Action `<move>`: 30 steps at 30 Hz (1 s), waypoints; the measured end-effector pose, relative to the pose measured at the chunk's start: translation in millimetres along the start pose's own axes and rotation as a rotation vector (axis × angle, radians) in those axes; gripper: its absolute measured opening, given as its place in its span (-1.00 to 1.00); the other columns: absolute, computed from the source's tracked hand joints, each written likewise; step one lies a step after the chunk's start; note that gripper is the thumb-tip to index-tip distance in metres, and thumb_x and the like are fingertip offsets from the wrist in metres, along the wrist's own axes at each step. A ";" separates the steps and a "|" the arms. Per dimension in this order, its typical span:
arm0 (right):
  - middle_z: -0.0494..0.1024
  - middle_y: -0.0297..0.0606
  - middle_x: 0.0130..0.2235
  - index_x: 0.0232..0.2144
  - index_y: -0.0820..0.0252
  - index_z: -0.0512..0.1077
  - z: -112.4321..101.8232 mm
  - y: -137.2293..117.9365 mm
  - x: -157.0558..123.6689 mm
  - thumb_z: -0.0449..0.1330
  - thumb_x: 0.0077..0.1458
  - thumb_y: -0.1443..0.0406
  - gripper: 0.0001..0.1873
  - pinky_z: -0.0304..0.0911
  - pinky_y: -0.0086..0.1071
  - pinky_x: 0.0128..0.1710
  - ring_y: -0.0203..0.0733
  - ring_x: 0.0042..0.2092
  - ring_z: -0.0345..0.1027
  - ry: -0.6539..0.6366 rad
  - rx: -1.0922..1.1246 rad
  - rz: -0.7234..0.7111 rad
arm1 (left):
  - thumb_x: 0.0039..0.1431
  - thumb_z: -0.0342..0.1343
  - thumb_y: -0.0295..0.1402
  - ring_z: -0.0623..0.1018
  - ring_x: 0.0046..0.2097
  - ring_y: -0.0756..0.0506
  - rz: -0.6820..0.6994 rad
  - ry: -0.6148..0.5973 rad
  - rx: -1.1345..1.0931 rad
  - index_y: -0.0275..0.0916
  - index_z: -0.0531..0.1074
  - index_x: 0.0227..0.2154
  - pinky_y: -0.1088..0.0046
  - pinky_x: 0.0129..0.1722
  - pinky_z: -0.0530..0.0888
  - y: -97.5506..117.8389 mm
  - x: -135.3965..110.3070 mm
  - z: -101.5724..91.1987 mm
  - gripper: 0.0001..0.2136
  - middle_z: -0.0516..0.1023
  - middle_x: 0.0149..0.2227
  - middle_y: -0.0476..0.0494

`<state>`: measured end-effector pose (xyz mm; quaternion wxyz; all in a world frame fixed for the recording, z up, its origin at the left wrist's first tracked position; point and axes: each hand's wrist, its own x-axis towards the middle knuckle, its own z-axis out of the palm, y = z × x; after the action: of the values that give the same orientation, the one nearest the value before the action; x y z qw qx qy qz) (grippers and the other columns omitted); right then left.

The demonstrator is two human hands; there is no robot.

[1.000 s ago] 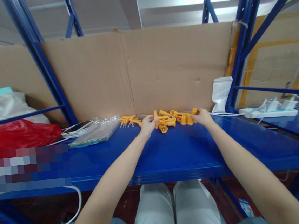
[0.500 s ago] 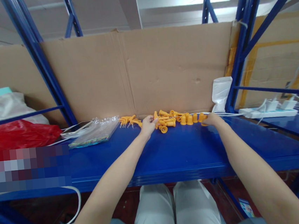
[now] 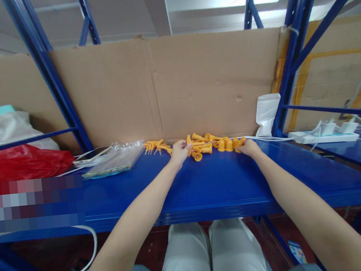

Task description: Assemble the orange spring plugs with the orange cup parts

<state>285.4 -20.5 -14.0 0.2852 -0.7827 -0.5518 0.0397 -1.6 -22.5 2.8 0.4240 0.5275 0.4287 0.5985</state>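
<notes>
A heap of small orange plastic parts (image 3: 202, 144) lies at the back of the blue shelf (image 3: 204, 184), against the cardboard wall. My left hand (image 3: 179, 152) is at the heap's left edge, fingers pinched on one upright orange part (image 3: 188, 142). My right hand (image 3: 248, 147) rests at the right end of a short row of upright orange caps (image 3: 229, 144), fingers curled on one orange cap (image 3: 239, 145). A separate cluster of orange pin-like parts (image 3: 156, 146) lies to the left of my left hand.
A clear plastic bag (image 3: 115, 159) and a phone (image 3: 91, 155) lie left of the parts, a red bag (image 3: 20, 164) further left. A white pouch (image 3: 266, 112), white cable and power strip (image 3: 326, 137) sit to the right. Blue rack uprights (image 3: 54, 79) frame the shelf.
My right hand went right along the row of caps with an orange cap, then came back left to the row's end. My left hand stayed at the heap holding its part.
</notes>
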 end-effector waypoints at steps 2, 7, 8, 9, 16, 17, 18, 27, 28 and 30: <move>0.60 0.10 -0.07 -0.18 0.24 0.49 -0.7 -1.7 -0.2 0.26 -0.02 0.27 -0.69 0.38 -0.19 -0.12 0.19 0.06 0.49 -0.036 -0.031 0.040 | 0.11 0.16 -0.67 0.53 -0.55 0.05 -0.002 0.000 0.002 -0.33 0.42 -0.46 0.54 -0.40 0.51 0.8 -1.1 0.3 -0.86 0.53 -0.56 0.00; 0.62 -0.07 -0.16 -0.14 0.17 0.48 -2.1 -7.2 -2.3 0.24 0.01 0.29 -0.70 0.38 -0.25 -0.16 0.08 -0.01 0.52 -0.057 -0.031 0.051 | 0.12 0.19 -0.63 0.52 -0.56 0.06 0.005 0.014 0.006 -0.32 0.42 -0.46 0.60 -0.46 0.45 1.4 -3.1 0.2 -0.87 0.51 -0.58 0.01; 0.63 -0.10 -0.21 -0.15 0.16 0.48 -2.2 -7.6 -2.7 0.23 0.02 0.30 -0.72 0.38 -0.25 -0.18 0.06 -0.05 0.54 -0.060 -0.020 0.047 | 0.13 0.18 -0.62 0.52 -0.56 0.05 0.004 0.022 0.009 -0.32 0.42 -0.46 0.59 -0.46 0.46 1.7 -3.4 0.2 -0.87 0.51 -0.58 0.01; 0.62 -0.12 -0.25 -0.16 0.15 0.48 -2.1 -7.8 -2.9 0.22 0.04 0.31 -0.73 0.38 -0.26 -0.20 0.04 -0.10 0.55 -0.061 -0.010 0.044 | 0.14 0.18 -0.61 0.52 -0.55 0.05 0.000 0.028 0.009 -0.32 0.42 -0.47 0.57 -0.45 0.47 2.2 -3.7 0.2 -0.87 0.52 -0.57 0.00; 0.60 -0.14 -0.33 -0.16 0.15 0.48 -3.0 -8.9 -3.5 0.18 0.08 0.30 -0.77 0.38 -0.27 -0.26 0.02 -0.20 0.55 -0.043 0.010 0.048 | 0.17 0.13 -0.63 0.50 -0.56 0.05 -0.043 0.058 -0.039 -0.31 0.39 -0.52 0.55 -0.40 0.49 8.2 -5.4 0.7 -0.81 0.49 -0.59 0.00; 0.59 -0.14 -0.35 -0.16 0.15 0.48 -3.2 -9.0 -3.7 0.17 0.09 0.31 -0.76 0.38 -0.28 -0.27 0.01 -0.20 0.55 -0.043 0.008 0.048 | 0.16 0.14 -0.63 0.49 -0.57 0.06 -0.049 0.065 -0.042 -0.31 0.39 -0.52 0.55 -0.41 0.48 9.0 -5.7 0.6 -0.81 0.48 -0.59 0.00; 0.59 -0.15 -0.35 -0.15 0.16 0.48 -3.3 -9.0 -3.9 0.17 0.09 0.31 -0.76 0.37 -0.29 -0.27 0.00 -0.21 0.55 -0.046 0.006 0.047 | 0.16 0.15 -0.62 0.49 -0.57 0.06 -0.054 0.071 -0.044 -0.32 0.39 -0.52 0.56 -0.42 0.48 9.7 -6.0 0.4 -0.82 0.48 -0.59 0.00; 0.63 -0.07 -0.25 -0.10 0.25 0.48 -8.1 -13.3 -8.5 0.13 0.12 0.34 -0.71 0.36 -0.34 -0.24 -0.03 -0.13 0.55 -0.046 -0.040 0.069 | 0.15 0.18 -0.54 0.41 -0.67 0.09 -0.105 0.131 -0.092 -0.30 0.40 -0.48 0.58 -0.55 0.41 15.5 -9.3 -2.6 -0.87 0.47 -0.58 0.03; 0.63 -0.03 -0.19 -0.09 0.27 0.48 -10.3 -14.8 -10.0 0.13 0.13 0.33 -0.70 0.36 -0.34 -0.22 -0.01 -0.08 0.54 -0.039 -0.051 0.073 | 0.16 0.18 -0.53 0.43 -0.65 0.08 -0.112 0.142 -0.096 -0.30 0.41 -0.46 0.56 -0.52 0.43 15.8 -8.9 -3.4 -0.89 0.48 -0.57 0.02; 0.61 0.04 -0.05 -0.04 0.28 0.48 -15.4 -17.9 -13.7 0.12 0.13 0.32 -0.65 0.36 -0.32 -0.15 0.02 0.03 0.51 -0.014 -0.066 0.086 | 0.15 0.20 -0.49 0.48 -0.61 0.06 -0.122 0.160 -0.111 -0.30 0.43 -0.43 0.54 -0.48 0.46 16.3 -7.5 -5.5 -0.92 0.50 -0.56 0.00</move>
<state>270.9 -34.8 4.1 0.2531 -0.8144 -0.5207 0.0392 -7.3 -34.5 16.1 0.4528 0.4264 0.4587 0.6346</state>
